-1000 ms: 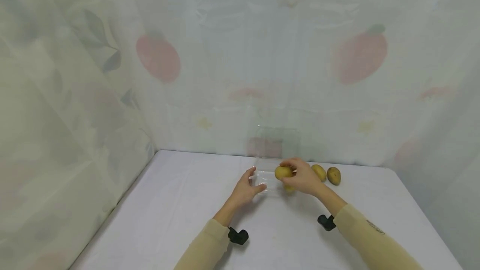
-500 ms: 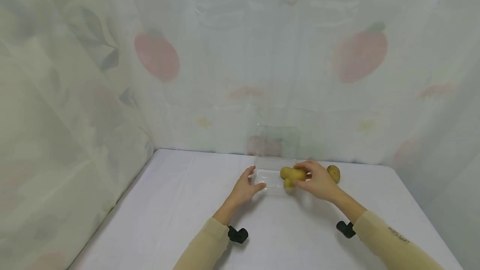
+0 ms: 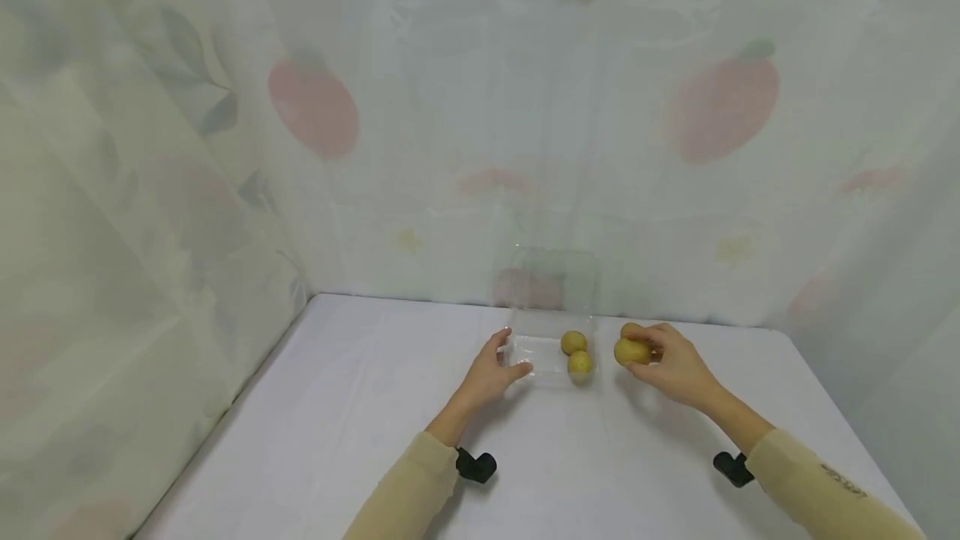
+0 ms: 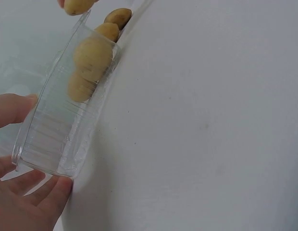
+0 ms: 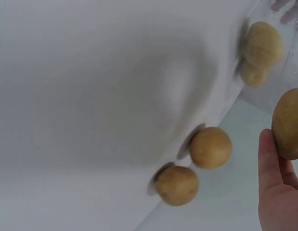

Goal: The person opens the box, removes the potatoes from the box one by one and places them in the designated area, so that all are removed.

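My left hand (image 3: 483,375) holds the left end of a clear plastic clamshell box (image 4: 53,130), thumb at the rim and fingers spread along the outer wall. Two potatoes lie in the box's right end, a rear potato (image 3: 573,342) and a front potato (image 3: 580,367). To the right of the box, my right hand (image 3: 675,369) pinches another potato (image 5: 289,122) between thumb and fingers above the table. Beyond it are two loose potatoes on the table, a nearer one (image 5: 210,147) and a farther one (image 5: 178,185); the hand hides one in the head view.
The box's clear lid (image 3: 558,280) stands raised at the back, against the patterned curtain (image 3: 450,90). A white cloth covers the table (image 3: 570,473). Black wrist mounts hang under both sleeves, near the left (image 3: 476,467) and right (image 3: 735,468) wrists.
My right hand has carried the potato from over the box rightward, past the box's right wall, toward the loose potatoes. Two potatoes now show in the box. My left hand stays at its end.
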### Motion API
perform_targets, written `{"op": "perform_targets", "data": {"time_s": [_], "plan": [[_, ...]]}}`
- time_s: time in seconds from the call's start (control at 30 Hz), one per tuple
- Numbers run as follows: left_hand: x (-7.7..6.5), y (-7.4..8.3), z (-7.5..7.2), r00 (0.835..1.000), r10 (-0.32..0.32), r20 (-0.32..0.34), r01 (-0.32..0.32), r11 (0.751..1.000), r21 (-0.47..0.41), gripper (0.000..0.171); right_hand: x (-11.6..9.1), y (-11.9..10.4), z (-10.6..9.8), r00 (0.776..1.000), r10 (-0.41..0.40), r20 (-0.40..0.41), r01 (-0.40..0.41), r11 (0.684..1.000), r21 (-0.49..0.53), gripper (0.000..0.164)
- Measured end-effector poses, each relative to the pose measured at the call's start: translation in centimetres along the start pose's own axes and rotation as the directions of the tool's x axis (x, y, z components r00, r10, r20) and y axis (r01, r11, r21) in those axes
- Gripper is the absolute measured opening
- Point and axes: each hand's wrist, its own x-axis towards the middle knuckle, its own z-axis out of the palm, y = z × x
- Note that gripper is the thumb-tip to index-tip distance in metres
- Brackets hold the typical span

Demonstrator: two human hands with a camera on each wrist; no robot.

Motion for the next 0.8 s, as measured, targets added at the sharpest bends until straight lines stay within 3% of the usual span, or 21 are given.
{"op": "perform_targets", "data": {"time_s": [0.5, 0.8], "plan": [[0.0, 0.1, 0.0, 1.0, 0.003, -0.001, -0.003, 1.0, 0.001, 0.079, -1.7, 3.8, -2.7, 0.995, 0.081, -0.064, -0.086, 0.992, -0.094, 0.042], [-0.1, 0.2, 0.0, 1.0, -0.002, 0.004, 0.002, 1.0, -0.01, 0.08, -2.3, 5.4, -3.2, 0.98, 0.192, -0.058, -0.198, 0.972, -0.126, 0.051]]}}
